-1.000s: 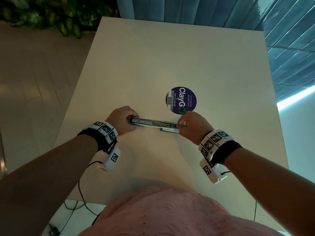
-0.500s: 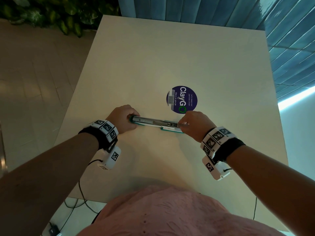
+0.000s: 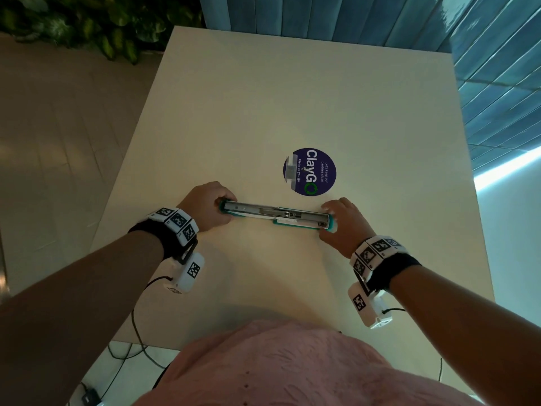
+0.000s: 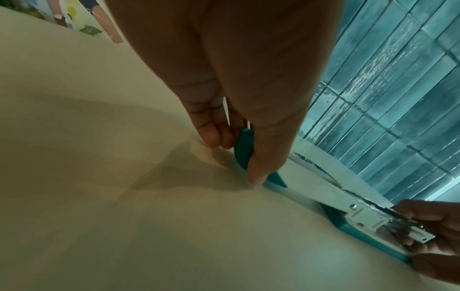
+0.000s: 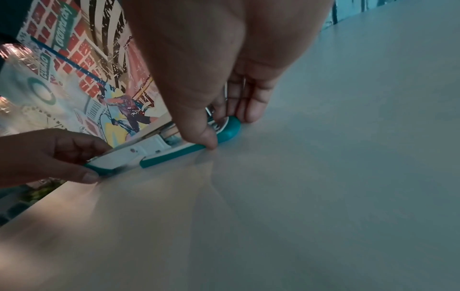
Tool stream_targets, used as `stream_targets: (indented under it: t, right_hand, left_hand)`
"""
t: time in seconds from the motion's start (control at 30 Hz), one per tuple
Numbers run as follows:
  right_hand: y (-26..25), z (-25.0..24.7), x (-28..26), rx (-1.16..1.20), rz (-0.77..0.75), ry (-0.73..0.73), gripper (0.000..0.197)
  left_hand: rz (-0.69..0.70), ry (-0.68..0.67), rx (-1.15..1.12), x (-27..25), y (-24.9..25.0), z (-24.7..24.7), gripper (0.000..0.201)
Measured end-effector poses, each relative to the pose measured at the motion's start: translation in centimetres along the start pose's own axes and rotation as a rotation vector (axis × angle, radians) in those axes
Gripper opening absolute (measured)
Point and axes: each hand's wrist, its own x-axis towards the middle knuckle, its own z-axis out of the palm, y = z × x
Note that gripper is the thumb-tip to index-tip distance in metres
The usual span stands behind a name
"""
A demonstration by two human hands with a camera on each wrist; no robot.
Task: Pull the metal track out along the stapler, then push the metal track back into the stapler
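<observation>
Opened stapler (image 3: pixel 275 213) held at both ends, flat on the worktop (image 3: pixel 292 98).

My left hand (image 3: pixel 206 206) grips the teal left end of the stapler, thumb on the near side and curled fingers on the far side. My right hand (image 3: pixel 344 224) grips the right end the same way, thumb near, fingers wrapped over the far edge. The stapler lies unfolded in one long line between my hands, its metal channel facing up, just on my side of the round purple sticker (image 3: pixel 309 172). A pink garment (image 3: pixel 292 367) fills the lower head view.
</observation>
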Motion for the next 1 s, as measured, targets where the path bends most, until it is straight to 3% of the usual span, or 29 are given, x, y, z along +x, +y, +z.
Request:
stream_targets:
  t: [0.23, 0.43, 0.7, 1.0]
  right_hand:
    - [0.0, -0.5, 0.8, 0.005, -0.030, -0.054, 0.039]
    - [0.1, -0.5, 1.1, 0.016, -0.045, -0.049, 0.038]
    - [-0.3, -1.0, 1.1, -0.044, -0.037, -0.070, 0.032]
    - [0.3, -0.9, 1.5, -0.021, -0.057, -0.080, 0.040]
  left_hand:
    - [0.051, 0.038, -0.155, -1.2, 2.1, -2.7, 0.033]
    - [0.273, -0.017, -0.228, 0.4, 9.0, -1.3, 0.031]
    - [0.419, -0.187, 0.071, 3.8, 12.5, 4.9, 0.031]
    - [0.438, -0.192, 0.129, 4.0, 12.2, 5.6, 0.035]
